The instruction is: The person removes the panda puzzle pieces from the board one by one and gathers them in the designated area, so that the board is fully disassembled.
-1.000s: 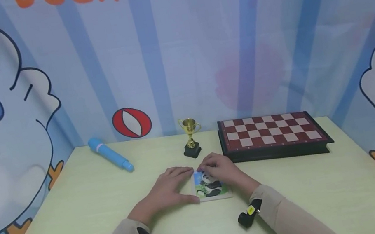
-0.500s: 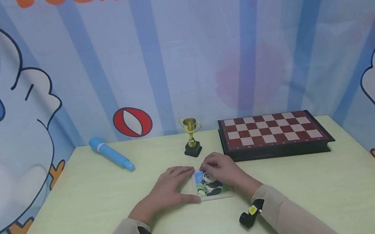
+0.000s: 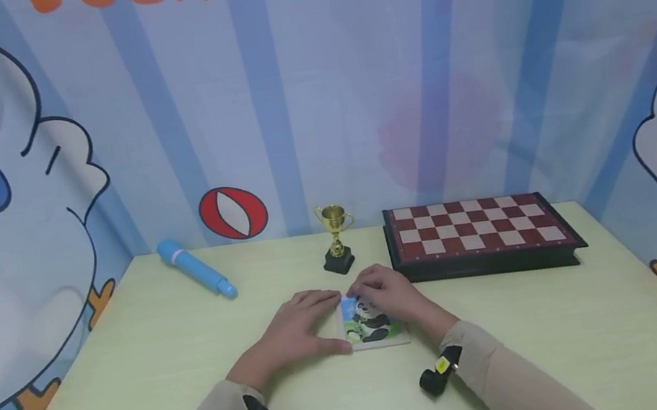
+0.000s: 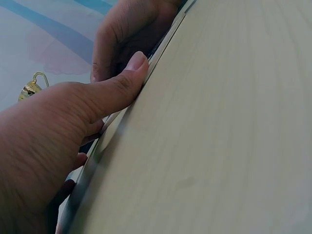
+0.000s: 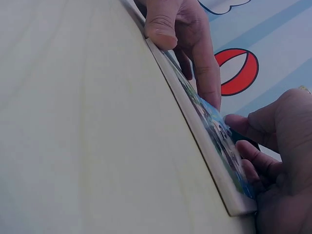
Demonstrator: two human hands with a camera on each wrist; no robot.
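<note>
Across the middle of the surface (image 3: pixel 136 385), as I see it from the head view, a panda picture (image 3: pixel 368 326) lies flat before the gold trophy (image 3: pixel 336 242); the left hand (image 3: pixel 298 331), thumb and fingers wide apart, touches its left side, while the right hand (image 3: pixel 392 298) curls over its upper part. From the left wrist, the left thumb presses the picture's edge. From the right wrist, the right fingers bend close together against it; whether they pinch anything I can't tell.
</note>
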